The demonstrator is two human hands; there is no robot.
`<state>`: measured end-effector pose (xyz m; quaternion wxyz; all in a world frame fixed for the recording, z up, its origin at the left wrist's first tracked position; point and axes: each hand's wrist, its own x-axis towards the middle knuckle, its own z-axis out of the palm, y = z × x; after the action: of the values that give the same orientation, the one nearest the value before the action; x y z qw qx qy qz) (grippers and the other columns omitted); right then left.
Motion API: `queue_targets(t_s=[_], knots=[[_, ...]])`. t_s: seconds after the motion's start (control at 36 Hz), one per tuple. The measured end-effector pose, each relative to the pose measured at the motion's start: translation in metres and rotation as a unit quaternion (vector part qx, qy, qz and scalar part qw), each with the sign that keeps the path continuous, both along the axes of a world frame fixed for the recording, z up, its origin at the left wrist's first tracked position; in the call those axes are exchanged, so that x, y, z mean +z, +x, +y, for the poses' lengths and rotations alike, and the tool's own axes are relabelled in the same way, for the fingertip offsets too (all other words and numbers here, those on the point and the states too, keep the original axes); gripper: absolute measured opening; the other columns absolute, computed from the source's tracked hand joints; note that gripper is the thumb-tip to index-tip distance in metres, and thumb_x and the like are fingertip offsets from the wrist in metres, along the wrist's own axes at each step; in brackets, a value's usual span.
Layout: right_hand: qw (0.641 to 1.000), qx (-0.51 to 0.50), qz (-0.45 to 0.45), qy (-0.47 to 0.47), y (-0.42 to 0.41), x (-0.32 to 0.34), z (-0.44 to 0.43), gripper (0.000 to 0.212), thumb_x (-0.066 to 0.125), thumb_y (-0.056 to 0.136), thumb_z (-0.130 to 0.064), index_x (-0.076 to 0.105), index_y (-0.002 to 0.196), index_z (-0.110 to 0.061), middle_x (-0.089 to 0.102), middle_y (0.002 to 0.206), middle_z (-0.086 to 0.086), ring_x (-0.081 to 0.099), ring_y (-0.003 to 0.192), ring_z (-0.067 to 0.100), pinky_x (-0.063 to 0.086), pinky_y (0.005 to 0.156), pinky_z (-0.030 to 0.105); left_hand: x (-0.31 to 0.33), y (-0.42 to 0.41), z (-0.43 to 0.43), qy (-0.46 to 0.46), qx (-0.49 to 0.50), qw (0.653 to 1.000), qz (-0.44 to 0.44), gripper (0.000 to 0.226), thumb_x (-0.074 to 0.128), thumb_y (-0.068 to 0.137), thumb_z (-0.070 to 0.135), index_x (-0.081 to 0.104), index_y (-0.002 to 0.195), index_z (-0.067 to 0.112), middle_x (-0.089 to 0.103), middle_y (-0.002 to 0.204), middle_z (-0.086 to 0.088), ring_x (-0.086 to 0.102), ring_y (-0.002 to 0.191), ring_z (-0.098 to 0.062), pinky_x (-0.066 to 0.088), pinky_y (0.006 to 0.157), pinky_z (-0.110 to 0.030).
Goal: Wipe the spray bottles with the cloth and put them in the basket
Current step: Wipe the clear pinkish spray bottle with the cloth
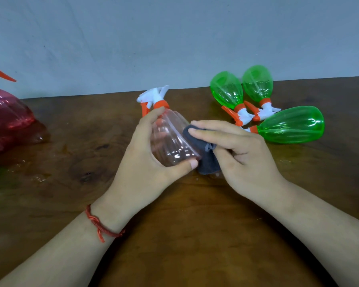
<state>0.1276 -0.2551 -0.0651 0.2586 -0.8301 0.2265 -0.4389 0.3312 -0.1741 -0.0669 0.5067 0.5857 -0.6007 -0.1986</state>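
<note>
Left hand (142, 156), right hand (245, 156), curled grips

Single head-worn view, looking forward and down, close over wooden table (71, 204), wall (174, 38) behind

Three green spray bottles (292, 125) counted at 2 o'clock; one pink bottle (170, 141), one grey cloth (207, 164) noted centre; red bottles (6, 119) at 9 o'clock, number undetermined.

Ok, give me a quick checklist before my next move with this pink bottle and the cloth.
1. Left hand grips pink bottle: ok.
2. Right hand holds grey cloth against the bottle: ok.
3. Bottle wiped all round: cannot tell.
4. Where the basket stands: cannot tell.
5. Three green bottles lying on the table, likely within reach: ok.
</note>
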Motion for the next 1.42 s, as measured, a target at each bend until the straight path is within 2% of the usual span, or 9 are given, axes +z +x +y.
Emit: queue_targets(t_s=[0.14, 0.25, 0.33, 0.47, 0.61, 0.81, 0.94, 1.25, 1.42], knots=[[0.988, 0.002, -0.071, 0.137, -0.003, 0.002, -0.008, 0.055, 0.048, 0.098, 0.018, 0.076, 0.123, -0.022, 0.072, 0.132, -0.010, 0.063, 0.130, 0.006, 0.050, 0.112, 0.031, 0.001, -0.016, 0.006, 0.012, -0.063, 0.998, -0.005, 0.108, 0.101, 0.073, 0.026, 0.038, 0.160, 0.032, 0.050, 0.156, 0.015, 0.056, 0.141, -0.013, 0.053, 0.113, -0.038], [0.948, 0.015, -0.160, 0.274, 0.000, 0.006, -0.014, 0.052, 0.050, 0.102, 0.011, 0.081, 0.116, -0.029, 0.078, 0.122, -0.004, 0.070, 0.121, 0.017, 0.053, 0.109, 0.045, 0.004, -0.017, 0.010, 0.017, -0.121, 0.992, -0.011, 0.110, 0.100, 0.074, 0.021, 0.034, 0.162, 0.029, 0.046, 0.159, 0.013, 0.054, 0.144, -0.017, 0.053, 0.114, -0.039], [0.928, 0.014, -0.204, 0.311, 0.001, 0.007, -0.015, 0.053, 0.048, 0.098, 0.015, 0.081, 0.114, -0.023, 0.078, 0.120, 0.003, 0.071, 0.121, 0.023, 0.052, 0.110, 0.051, 0.004, -0.014, 0.011, 0.028, -0.156, 0.987, 0.001, 0.111, 0.098, 0.077, 0.020, 0.030, 0.163, 0.027, 0.044, 0.162, 0.009, 0.052, 0.147, -0.019, 0.052, 0.115, -0.043], [0.949, 0.005, -0.182, 0.259, -0.002, 0.009, -0.011, 0.044, 0.052, 0.099, 0.012, 0.079, 0.117, -0.017, 0.079, 0.118, 0.000, 0.072, 0.119, 0.019, 0.055, 0.108, 0.045, 0.002, -0.010, 0.009, 0.037, -0.153, 0.987, -0.037, 0.114, 0.098, 0.077, 0.025, 0.026, 0.165, 0.030, 0.042, 0.162, 0.015, 0.048, 0.149, -0.014, 0.051, 0.116, -0.040], [0.988, -0.012, -0.100, 0.114, -0.002, 0.007, -0.006, 0.054, 0.051, 0.097, 0.018, 0.077, 0.118, -0.024, 0.075, 0.126, -0.006, 0.065, 0.128, 0.013, 0.050, 0.112, 0.036, 0.001, -0.010, 0.009, 0.012, -0.129, 0.989, -0.072, 0.116, 0.100, 0.074, 0.022, 0.028, 0.165, 0.026, 0.042, 0.161, 0.014, 0.052, 0.146, -0.014, 0.052, 0.114, -0.036], [0.999, -0.015, -0.006, -0.051, -0.002, 0.004, 0.002, 0.056, 0.052, 0.091, 0.023, 0.076, 0.126, -0.013, 0.067, 0.139, 0.000, 0.062, 0.130, 0.009, 0.053, 0.106, 0.028, 0.000, -0.007, 0.004, -0.019, -0.052, 0.998, -0.025, 0.110, 0.099, 0.075, 0.026, 0.034, 0.163, 0.030, 0.048, 0.159, 0.012, 0.054, 0.144, -0.015, 0.056, 0.111, -0.034], [0.994, 0.020, 0.045, -0.101, -0.002, 0.004, 0.007, 0.051, 0.053, 0.092, 0.015, 0.077, 0.126, -0.015, 0.065, 0.142, 0.001, 0.060, 0.133, 0.007, 0.052, 0.106, 0.024, 0.003, 0.000, 0.001, -0.023, 0.026, 0.999, 0.006, 0.108, 0.101, 0.072, 0.033, 0.039, 0.160, 0.033, 0.053, 0.154, 0.015, 0.061, 0.136, -0.014, 0.058, 0.107, -0.040], [0.995, 0.005, 0.038, -0.092, -0.001, 0.003, 0.006, 0.053, 0.051, 0.091, 0.014, 0.078, 0.125, -0.017, 0.066, 0.140, -0.004, 0.059, 0.131, 0.002, 0.049, 0.105, 0.019, -0.001, 0.000, 0.003, -0.005, 0.029, 0.999, -0.029, 0.108, 0.099, 0.074, 0.039, 0.035, 0.161, 0.037, 0.049, 0.155, 0.014, 0.057, 0.139, -0.016, 0.057, 0.108, -0.040], [0.998, -0.014, -0.019, 0.066, 0.001, 0.006, 0.000, 0.059, 0.050, 0.096, 0.018, 0.075, 0.128, -0.024, 0.068, 0.138, -0.013, 0.058, 0.134, -0.001, 0.047, 0.113, 0.023, -0.001, -0.005, 0.007, 0.017, -0.049, 0.997, -0.060, 0.111, 0.099, 0.073, 0.036, 0.035, 0.163, 0.037, 0.047, 0.153, 0.015, 0.059, 0.133, -0.016, 0.057, 0.108, -0.036]])
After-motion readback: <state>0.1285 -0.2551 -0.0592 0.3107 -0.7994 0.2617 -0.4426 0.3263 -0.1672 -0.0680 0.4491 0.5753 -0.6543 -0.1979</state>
